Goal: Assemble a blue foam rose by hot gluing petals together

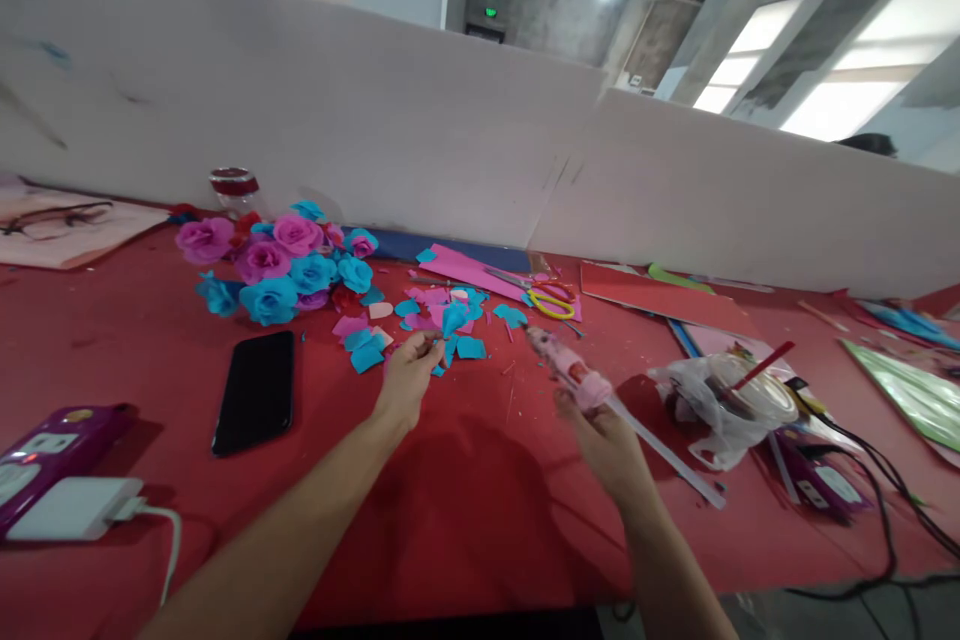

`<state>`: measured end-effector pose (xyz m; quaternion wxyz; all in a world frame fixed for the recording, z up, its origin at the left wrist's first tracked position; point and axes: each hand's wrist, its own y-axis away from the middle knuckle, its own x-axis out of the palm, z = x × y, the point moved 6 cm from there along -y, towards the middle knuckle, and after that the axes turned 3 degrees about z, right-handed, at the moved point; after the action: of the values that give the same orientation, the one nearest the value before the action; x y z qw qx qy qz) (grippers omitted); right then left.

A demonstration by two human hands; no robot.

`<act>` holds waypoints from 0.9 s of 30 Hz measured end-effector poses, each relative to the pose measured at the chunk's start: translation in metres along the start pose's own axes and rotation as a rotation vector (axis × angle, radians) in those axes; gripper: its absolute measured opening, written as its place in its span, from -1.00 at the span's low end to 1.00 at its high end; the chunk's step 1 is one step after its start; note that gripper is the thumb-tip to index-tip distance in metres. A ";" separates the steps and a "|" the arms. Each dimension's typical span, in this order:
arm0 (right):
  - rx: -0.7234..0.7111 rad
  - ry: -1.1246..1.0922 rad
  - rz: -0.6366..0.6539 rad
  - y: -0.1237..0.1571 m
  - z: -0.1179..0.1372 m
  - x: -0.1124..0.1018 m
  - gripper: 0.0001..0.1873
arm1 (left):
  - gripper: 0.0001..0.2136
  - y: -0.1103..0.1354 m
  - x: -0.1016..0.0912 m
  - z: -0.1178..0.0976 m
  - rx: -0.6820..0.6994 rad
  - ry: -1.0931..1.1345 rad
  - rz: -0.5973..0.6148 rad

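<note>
Near the middle of the red table, my left hand (406,382) is closed in a pinch on a small blue paper petal (453,319). My right hand (606,442) is wrapped round a pink hot glue gun (564,363), its nozzle tilted up and to the left. A long translucent glue stick (664,452) sticks out of the gun's back end. Loose blue paper petals (367,356) and pink scraps lie around and beyond my left hand. Scissors (551,304) with yellow and red handles rest on a pink paper strip (469,270) behind them.
Paper flowers (270,265) in pink and blue stand at the back left, before a lidded jar (235,188). A black phone (256,390) and a white charger (79,508) lie left. To the right are a bagged drink cup (739,400), a purple power strip (817,480) and cables.
</note>
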<state>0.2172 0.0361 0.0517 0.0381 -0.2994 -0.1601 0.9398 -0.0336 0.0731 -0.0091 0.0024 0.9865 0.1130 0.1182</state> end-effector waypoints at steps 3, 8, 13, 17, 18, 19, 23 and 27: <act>0.019 -0.206 0.177 0.011 0.018 0.028 -0.74 | -0.79 0.002 0.003 0.001 -0.009 0.014 0.013; 0.049 -0.276 0.205 0.011 0.025 0.050 -0.85 | -0.83 0.006 0.007 0.000 0.013 -0.023 0.046; 0.041 -0.216 0.218 0.005 0.021 0.057 -0.84 | -0.84 0.009 0.010 -0.007 0.063 -0.136 0.073; 0.048 -0.228 0.231 0.005 0.013 0.062 -0.82 | -0.85 0.010 0.013 -0.012 0.099 -0.218 0.104; 0.050 -0.231 0.235 0.005 0.011 0.063 -0.81 | -0.85 0.010 0.014 -0.013 0.102 -0.232 0.104; 0.050 -0.232 0.240 0.006 0.010 0.064 -0.81 | -0.85 0.010 0.014 -0.013 0.106 -0.242 0.103; 0.069 -0.243 0.235 0.006 0.010 0.066 -0.80 | -0.86 0.009 0.013 -0.012 0.129 -0.245 0.102; 0.076 -0.272 0.222 0.006 0.015 0.064 -0.79 | -0.86 0.009 0.013 -0.012 0.136 -0.246 0.091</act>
<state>0.1567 0.0367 0.0264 -0.0766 -0.1838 -0.0943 0.9754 -0.0224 0.0666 0.0063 -0.0559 0.9956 0.0749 -0.0117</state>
